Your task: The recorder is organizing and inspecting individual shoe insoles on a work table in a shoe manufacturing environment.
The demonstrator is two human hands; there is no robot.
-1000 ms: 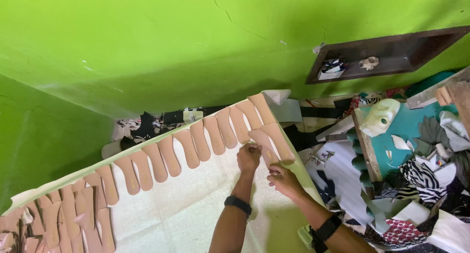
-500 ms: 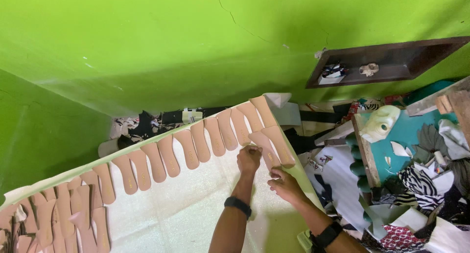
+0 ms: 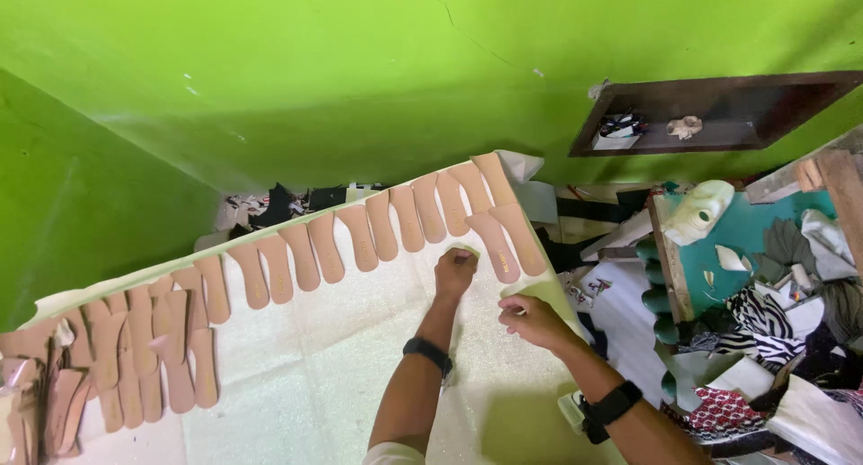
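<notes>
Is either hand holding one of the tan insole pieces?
No, the left hand and right hand rest on the white sheet, beside the insoles.

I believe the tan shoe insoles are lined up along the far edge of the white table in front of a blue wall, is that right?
Not quite: the head view shows a bright green wall, not blue. The tan shoe insoles do line the far edge of the white table.

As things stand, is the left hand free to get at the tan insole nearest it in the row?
Probably yes: the left hand sits right beside that tan insole, with only bare white sheet between them.
</notes>
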